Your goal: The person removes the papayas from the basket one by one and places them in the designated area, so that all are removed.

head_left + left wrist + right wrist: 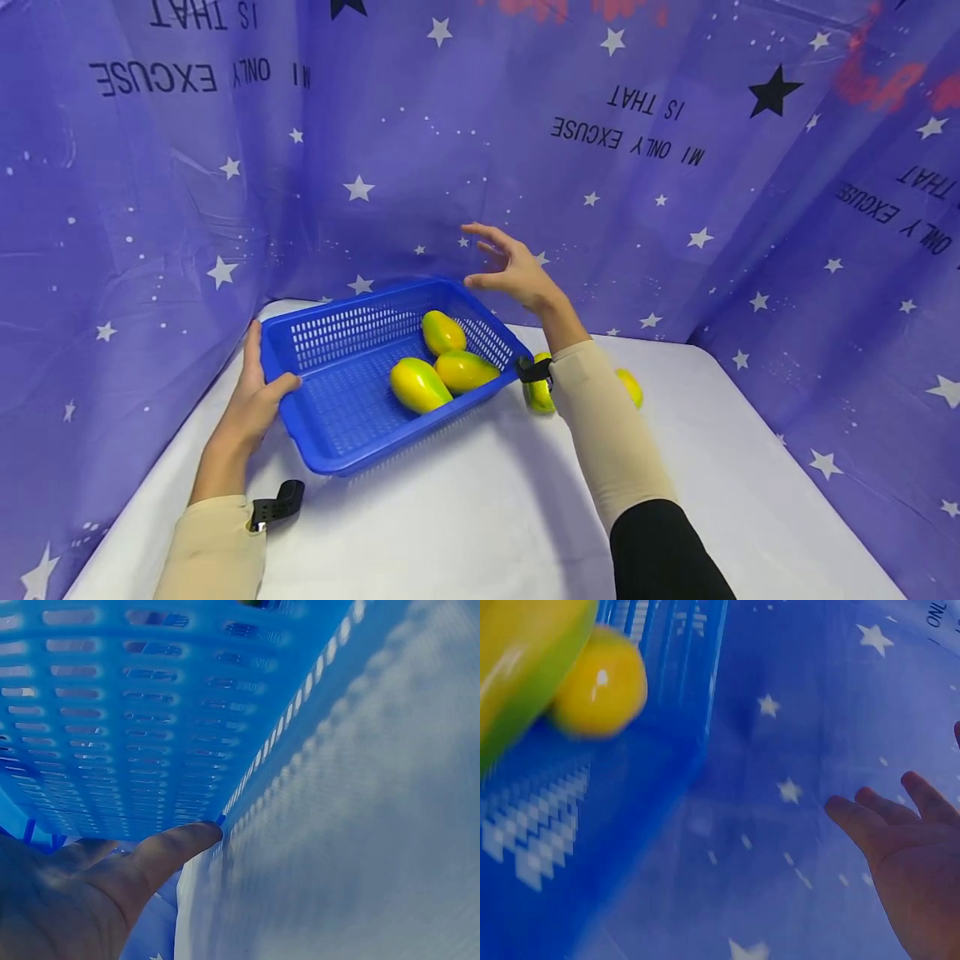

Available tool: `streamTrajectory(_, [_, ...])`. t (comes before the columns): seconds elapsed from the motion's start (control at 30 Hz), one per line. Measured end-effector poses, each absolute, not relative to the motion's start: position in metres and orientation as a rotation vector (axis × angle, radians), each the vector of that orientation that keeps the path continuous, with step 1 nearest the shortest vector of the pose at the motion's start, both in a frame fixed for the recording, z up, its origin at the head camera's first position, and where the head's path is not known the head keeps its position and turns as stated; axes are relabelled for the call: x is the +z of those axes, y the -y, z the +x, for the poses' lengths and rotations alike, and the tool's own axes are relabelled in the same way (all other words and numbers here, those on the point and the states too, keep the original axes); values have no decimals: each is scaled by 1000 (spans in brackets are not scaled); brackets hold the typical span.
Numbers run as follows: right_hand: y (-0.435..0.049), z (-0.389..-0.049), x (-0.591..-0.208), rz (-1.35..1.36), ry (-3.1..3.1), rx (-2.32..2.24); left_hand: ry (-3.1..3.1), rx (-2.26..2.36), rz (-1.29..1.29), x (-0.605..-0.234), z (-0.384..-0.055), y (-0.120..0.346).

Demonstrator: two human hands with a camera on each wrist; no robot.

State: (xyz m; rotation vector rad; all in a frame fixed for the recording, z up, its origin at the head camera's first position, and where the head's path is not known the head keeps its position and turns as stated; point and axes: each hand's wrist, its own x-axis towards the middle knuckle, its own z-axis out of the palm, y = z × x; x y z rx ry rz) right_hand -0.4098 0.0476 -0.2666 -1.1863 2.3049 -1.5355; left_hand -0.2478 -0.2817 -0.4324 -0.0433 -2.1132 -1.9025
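Observation:
A blue plastic basket [341,410] with slotted sides is tilted, its near side lifted off the table. My left hand [251,408] grips its left end, thumb over the rim; in the left wrist view the thumb [176,851] shows beside the slotted wall. Three yellow-green mangoes lie inside towards the right end: one in front [420,386], one beside it [467,372] and one behind [443,332]. Above the basket's far right corner, my right hand [517,271] is held with fingers apart and nothing in them. The right wrist view shows those spread fingers [892,814] away from the basket.
On the white table [450,517], right of the basket, lie a mango [538,395] and another yellow fruit [631,387], both partly hidden by my right forearm. A purple star-printed curtain [480,142] stands along the table's back and sides.

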Motion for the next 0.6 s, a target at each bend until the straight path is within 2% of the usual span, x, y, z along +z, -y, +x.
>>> streamTrajectory(0.1, [-29, -419, -279, -1149, -2260, -1515, 2098, -1918, -45, -433, -247, 281])
streamTrajectory(0.4, [-22, -454, -329, -899, -2219, -1348, 2098, -1927, -44, -431, -252, 273])
streamTrajectory(0.6, [-11, -465, -349, -766, -2187, -1180, 2117, -1916, 8, -431, -250, 280])
